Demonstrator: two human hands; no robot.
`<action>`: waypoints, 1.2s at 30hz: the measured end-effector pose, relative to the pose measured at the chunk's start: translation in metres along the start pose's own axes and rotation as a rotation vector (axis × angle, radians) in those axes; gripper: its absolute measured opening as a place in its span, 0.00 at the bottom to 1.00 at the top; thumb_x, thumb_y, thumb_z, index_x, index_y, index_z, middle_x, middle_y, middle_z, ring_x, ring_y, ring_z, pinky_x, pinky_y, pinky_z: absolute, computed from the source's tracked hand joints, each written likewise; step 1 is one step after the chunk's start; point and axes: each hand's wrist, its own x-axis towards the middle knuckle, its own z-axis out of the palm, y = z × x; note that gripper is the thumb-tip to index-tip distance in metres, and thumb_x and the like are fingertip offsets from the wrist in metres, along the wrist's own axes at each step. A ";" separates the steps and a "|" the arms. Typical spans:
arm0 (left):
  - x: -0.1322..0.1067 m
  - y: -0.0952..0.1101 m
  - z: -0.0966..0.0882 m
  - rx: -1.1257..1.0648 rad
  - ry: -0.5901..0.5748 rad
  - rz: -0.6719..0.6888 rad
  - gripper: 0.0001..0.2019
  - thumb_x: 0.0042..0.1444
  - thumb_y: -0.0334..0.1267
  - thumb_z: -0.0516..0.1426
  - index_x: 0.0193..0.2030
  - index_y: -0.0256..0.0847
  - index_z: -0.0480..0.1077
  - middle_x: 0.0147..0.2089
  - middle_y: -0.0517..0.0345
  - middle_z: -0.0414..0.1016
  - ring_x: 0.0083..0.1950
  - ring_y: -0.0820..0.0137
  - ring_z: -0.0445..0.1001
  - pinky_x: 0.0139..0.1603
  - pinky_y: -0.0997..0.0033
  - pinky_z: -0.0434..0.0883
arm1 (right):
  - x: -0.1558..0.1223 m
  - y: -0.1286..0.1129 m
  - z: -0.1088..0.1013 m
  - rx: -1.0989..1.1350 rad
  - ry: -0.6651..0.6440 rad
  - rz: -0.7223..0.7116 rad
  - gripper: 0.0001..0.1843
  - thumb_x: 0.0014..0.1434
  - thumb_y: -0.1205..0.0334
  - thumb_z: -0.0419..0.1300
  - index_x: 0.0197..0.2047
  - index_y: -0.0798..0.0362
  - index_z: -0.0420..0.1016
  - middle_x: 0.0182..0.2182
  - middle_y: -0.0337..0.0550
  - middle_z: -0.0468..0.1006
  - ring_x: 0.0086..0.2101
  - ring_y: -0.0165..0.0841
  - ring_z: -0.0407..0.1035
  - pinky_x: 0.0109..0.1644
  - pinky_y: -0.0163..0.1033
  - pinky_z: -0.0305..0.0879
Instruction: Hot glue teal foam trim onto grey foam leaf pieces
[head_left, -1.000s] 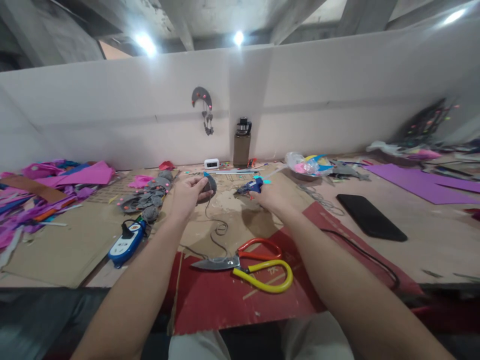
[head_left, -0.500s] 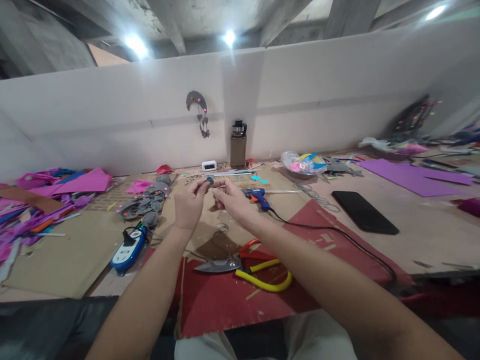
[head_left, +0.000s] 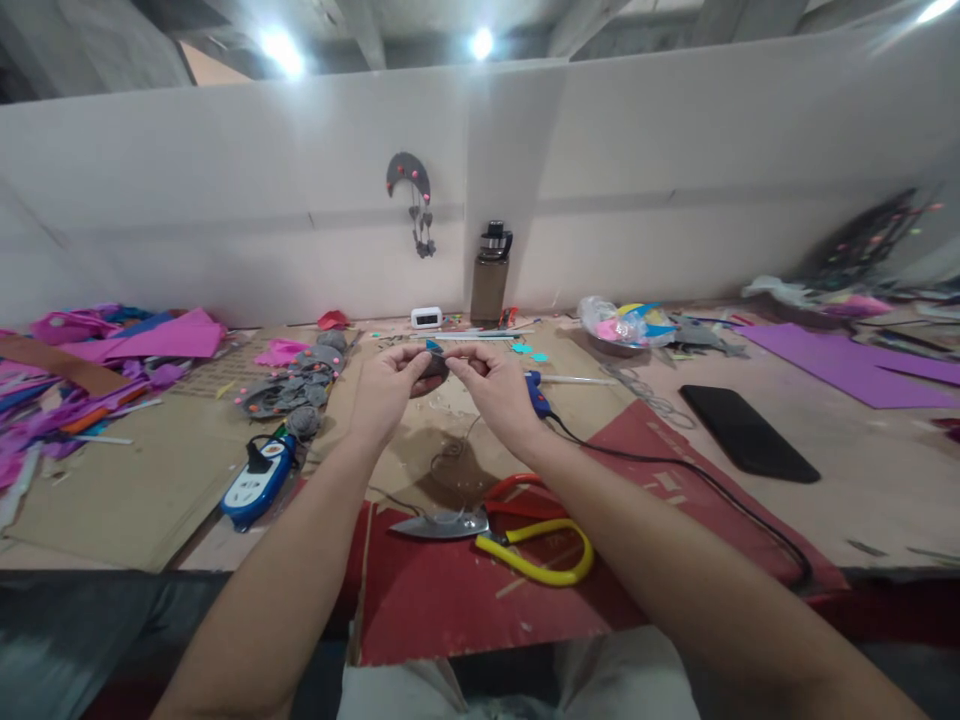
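My left hand [head_left: 386, 390] and my right hand [head_left: 495, 392] meet above the middle of the table, both pinching a small grey felt piece [head_left: 434, 362] with a blue bit on top. A thin dark string [head_left: 448, 455] hangs from it down to the cardboard. A blue glue gun [head_left: 535, 391] lies just right of my right hand, its black cord running off to the right. Scissors [head_left: 501, 528] with a red and a yellow handle lie on the red cardboard [head_left: 450, 600] below my hands.
Grey felt pieces [head_left: 300, 385] and a blue-white power strip [head_left: 255, 485] lie at left, pink and purple foam scraps [head_left: 97, 360] beyond. A black phone [head_left: 746, 445] lies at right. A bottle [head_left: 489, 275], small clock [head_left: 426, 317] and bag of scraps [head_left: 622, 327] stand by the back wall.
My right hand has let go of the glue gun and come left to join my left hand on the felt piece. The glue gun now lies on the table.
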 end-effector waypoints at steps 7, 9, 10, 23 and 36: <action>-0.001 0.001 0.002 -0.021 0.002 -0.004 0.14 0.43 0.44 0.65 0.33 0.36 0.75 0.34 0.55 0.77 0.36 0.69 0.76 0.42 0.64 0.77 | 0.000 -0.003 -0.003 0.001 0.054 -0.017 0.11 0.55 0.53 0.59 0.36 0.51 0.76 0.22 0.34 0.60 0.25 0.28 0.51 0.29 0.34 0.49; -0.001 0.002 0.002 -0.020 -0.002 -0.009 0.15 0.43 0.45 0.65 0.33 0.35 0.75 0.34 0.55 0.77 0.36 0.69 0.76 0.41 0.64 0.77 | 0.000 -0.004 -0.003 -0.005 0.062 -0.029 0.10 0.55 0.53 0.60 0.35 0.51 0.76 0.23 0.35 0.61 0.25 0.27 0.51 0.29 0.34 0.50; -0.001 0.003 0.002 -0.020 -0.003 -0.009 0.15 0.43 0.45 0.65 0.33 0.35 0.75 0.33 0.55 0.77 0.36 0.69 0.76 0.41 0.64 0.77 | 0.000 -0.005 -0.003 -0.003 0.063 -0.032 0.10 0.55 0.53 0.60 0.35 0.51 0.75 0.23 0.35 0.61 0.25 0.27 0.51 0.29 0.34 0.50; -0.002 0.004 0.002 0.006 -0.067 0.017 0.14 0.44 0.45 0.65 0.34 0.37 0.77 0.36 0.56 0.78 0.38 0.68 0.76 0.44 0.63 0.77 | -0.001 -0.007 -0.007 0.021 0.067 0.008 0.11 0.56 0.52 0.59 0.34 0.51 0.74 0.23 0.35 0.63 0.25 0.27 0.53 0.28 0.34 0.51; -0.003 0.006 0.003 0.001 -0.060 -0.024 0.14 0.44 0.45 0.65 0.34 0.37 0.77 0.37 0.53 0.78 0.39 0.66 0.77 0.42 0.64 0.77 | 0.001 -0.008 -0.008 0.000 0.071 -0.008 0.11 0.55 0.52 0.59 0.32 0.51 0.74 0.21 0.34 0.60 0.24 0.27 0.52 0.28 0.34 0.51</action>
